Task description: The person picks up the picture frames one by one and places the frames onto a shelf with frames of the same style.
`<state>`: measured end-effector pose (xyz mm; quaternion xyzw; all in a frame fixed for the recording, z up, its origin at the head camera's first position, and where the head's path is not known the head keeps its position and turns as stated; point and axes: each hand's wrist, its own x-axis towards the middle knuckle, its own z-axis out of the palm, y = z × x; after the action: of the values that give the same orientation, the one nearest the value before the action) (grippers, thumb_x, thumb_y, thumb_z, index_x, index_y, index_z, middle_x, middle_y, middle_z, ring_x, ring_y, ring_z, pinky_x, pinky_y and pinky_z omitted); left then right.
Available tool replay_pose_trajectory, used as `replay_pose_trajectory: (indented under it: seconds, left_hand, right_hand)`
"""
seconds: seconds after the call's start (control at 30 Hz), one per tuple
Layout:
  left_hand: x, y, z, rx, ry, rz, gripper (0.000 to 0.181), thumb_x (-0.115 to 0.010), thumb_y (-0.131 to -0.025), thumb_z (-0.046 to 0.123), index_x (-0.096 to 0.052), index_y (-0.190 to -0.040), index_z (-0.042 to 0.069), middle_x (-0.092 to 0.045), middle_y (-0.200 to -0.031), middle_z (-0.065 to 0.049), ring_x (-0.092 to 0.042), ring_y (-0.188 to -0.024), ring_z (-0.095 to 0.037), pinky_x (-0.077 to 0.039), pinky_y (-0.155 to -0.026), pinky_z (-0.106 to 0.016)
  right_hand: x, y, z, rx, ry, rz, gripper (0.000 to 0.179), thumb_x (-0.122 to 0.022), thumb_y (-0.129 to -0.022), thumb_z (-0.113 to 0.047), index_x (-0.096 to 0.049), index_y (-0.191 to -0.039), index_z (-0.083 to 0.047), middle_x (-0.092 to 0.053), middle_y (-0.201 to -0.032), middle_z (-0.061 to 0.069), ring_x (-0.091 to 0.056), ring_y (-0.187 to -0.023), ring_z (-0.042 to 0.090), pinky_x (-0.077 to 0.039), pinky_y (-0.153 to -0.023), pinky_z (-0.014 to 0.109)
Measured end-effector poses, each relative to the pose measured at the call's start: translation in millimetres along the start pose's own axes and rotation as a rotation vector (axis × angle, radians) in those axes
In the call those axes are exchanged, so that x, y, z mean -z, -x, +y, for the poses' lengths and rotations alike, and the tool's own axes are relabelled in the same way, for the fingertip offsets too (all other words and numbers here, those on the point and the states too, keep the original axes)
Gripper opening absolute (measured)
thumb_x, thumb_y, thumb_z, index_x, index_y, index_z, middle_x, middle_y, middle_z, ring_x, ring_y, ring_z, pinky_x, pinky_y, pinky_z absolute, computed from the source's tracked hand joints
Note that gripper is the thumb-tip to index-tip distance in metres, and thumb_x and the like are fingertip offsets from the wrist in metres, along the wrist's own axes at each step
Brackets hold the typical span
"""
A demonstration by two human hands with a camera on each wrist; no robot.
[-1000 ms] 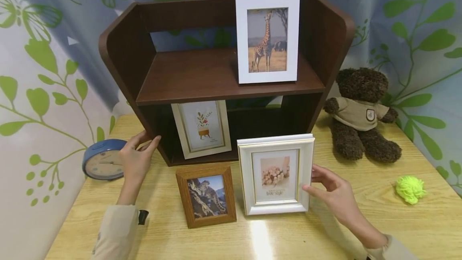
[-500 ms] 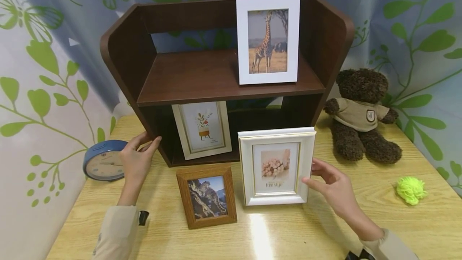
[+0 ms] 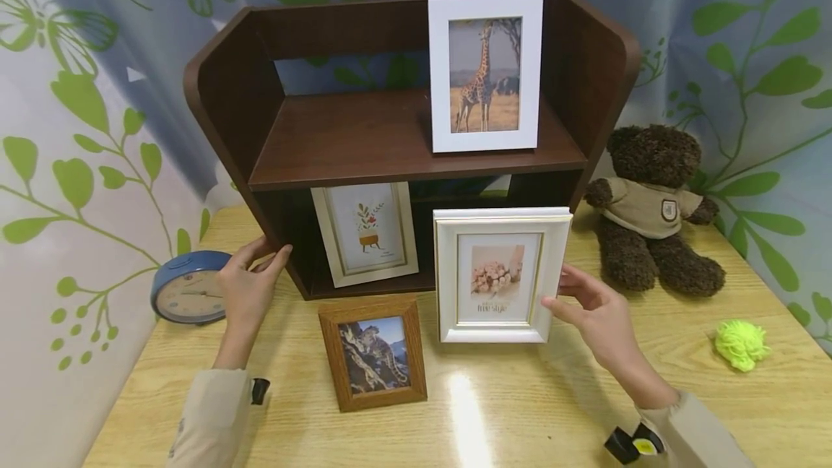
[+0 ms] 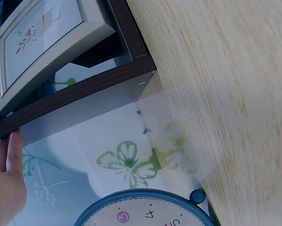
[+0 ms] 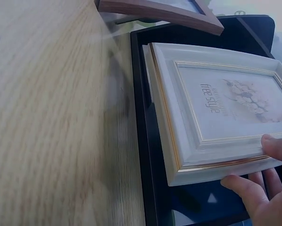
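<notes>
My right hand point(image 3: 601, 316) pinches the right edge of a white photo frame point(image 3: 497, 276) with gold lines and a pink flower picture. Thumb in front, fingers behind, it holds the frame upright before the lower compartment of a dark brown two-tier shelf point(image 3: 357, 139). In the right wrist view, the white frame point(image 5: 197, 155) stands off the table. At the shelf's left side panel point(image 4: 84, 92), my left hand point(image 3: 247, 291) grips the front edge between thumb and fingers. Inside the lower compartment, on the left, leans a cream photo frame point(image 3: 364, 237) with a potted plant picture.
A white giraffe photo frame point(image 3: 484, 78) stands on the upper tier, right. On the table in front is a brown wooden frame point(image 3: 373, 356) with a leopard picture. A blue clock point(image 3: 191, 291) sits left; a teddy bear point(image 3: 650, 201) and yellow-green yarn point(image 3: 741, 345) sit right.
My right hand has carried the white flower photo frame up and away from me, toward the shelf's lower compartment. My left hand has stayed on the side panel.
</notes>
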<state>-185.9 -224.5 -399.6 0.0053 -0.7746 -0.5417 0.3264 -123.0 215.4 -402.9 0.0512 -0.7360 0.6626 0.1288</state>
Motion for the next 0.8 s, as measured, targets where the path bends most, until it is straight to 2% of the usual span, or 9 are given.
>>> replay_pose_trajectory:
  seconds: [0.17, 0.37, 0.47, 0.7, 0.8]
  left_hand:
    - [0.0, 0.3, 0.3, 0.003, -0.008, -0.002, 0.030, -0.075, -0.081, 0.005, -0.069, -0.108, -0.006, -0.063, -0.096, 0.000, -0.060, -0.086, 0.008, -0.053, -0.073, -0.008]
    - [0.6, 0.9, 2.4, -0.006, 0.006, -0.006, 0.030, -0.075, -0.081, 0.005, -0.069, -0.108, -0.007, -0.062, -0.096, 0.002, -0.061, -0.088, 0.007, -0.053, -0.074, -0.009]
    - [0.2, 0.8, 1.9, -0.009, 0.013, -0.006, 0.030, -0.075, -0.081, 0.005, -0.069, -0.108, -0.007, -0.062, -0.097, 0.001, -0.061, -0.087, 0.007, -0.053, -0.074, -0.009]
    - [-0.4, -0.5, 1.7, -0.025, 0.004, -0.010, 0.030, -0.075, -0.081, 0.003, -0.068, -0.108, -0.008, -0.064, -0.099, -0.007, -0.059, -0.088, 0.008, -0.052, -0.074, -0.007]
    - [0.3, -0.2, 2.9, -0.016, 0.000, -0.014, 0.030, -0.075, -0.081, 0.004, -0.068, -0.108, -0.007, -0.065, -0.099, -0.008, -0.059, -0.089, 0.007, -0.052, -0.074, -0.006]
  right_hand:
    - [-1, -6.8, 1, -0.006, -0.015, 0.008, 0.052, -0.071, -0.078, 0.012, -0.063, -0.111, -0.027, -0.068, -0.086, -0.014, -0.063, -0.085, -0.001, -0.056, -0.068, 0.013]
    - [-3, -15.0, 2, -0.021, -0.062, 0.007, 0.051, -0.071, -0.079, 0.010, -0.064, -0.112, -0.029, -0.067, -0.087, -0.014, -0.063, -0.084, -0.001, -0.057, -0.069, 0.016]
    - [-4, -18.2, 2, -0.036, -0.043, 0.009, 0.049, -0.071, -0.080, 0.008, -0.063, -0.116, -0.024, -0.066, -0.087, -0.014, -0.063, -0.084, -0.001, -0.058, -0.068, 0.016]
    - [-7, -27.8, 3, -0.075, 0.037, 0.012, 0.057, -0.072, -0.082, 0.001, -0.050, -0.134, 0.005, -0.063, -0.089, -0.018, -0.061, -0.086, -0.004, -0.056, -0.071, 0.014]
    - [-10, -33.0, 3, -0.077, 0.041, 0.000, 0.059, -0.072, -0.083, -0.001, -0.046, -0.136, 0.008, -0.062, -0.091, -0.018, -0.061, -0.087, -0.004, -0.057, -0.072, 0.014]
